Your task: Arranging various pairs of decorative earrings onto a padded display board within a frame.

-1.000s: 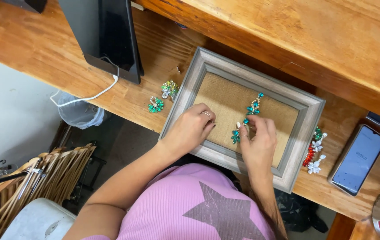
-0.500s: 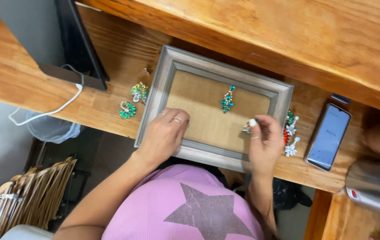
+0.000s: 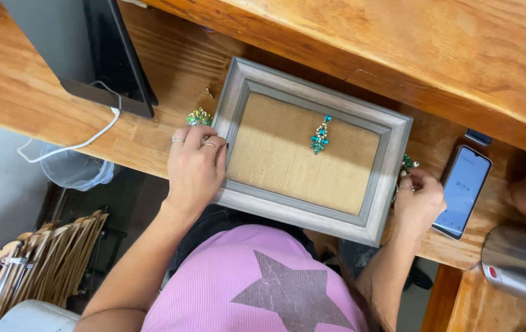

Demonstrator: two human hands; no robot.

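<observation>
A grey picture frame point(image 3: 312, 144) with a tan cloth backing lies flat on the wooden desk point(image 3: 23, 86), its near edge at the desk's rim. The left hand point(image 3: 196, 169) rests on the frame's left side, fingers curled loosely over the moulding and lying close together, holding nothing. A green and gold jewelled ornament point(image 3: 199, 117) lies on the desk just beyond those fingertips. A teal and green jewelled earring point(image 3: 320, 136) sits on the cloth, right of centre. The right hand point(image 3: 418, 200) is just beside the frame's right edge, fingers bent together, pinching a small green jewelled piece point(image 3: 407, 162). A phone point(image 3: 462, 190) lies on the desk just right of that hand. A dark monitor stand point(image 3: 115, 55) stands at the far left.
</observation>
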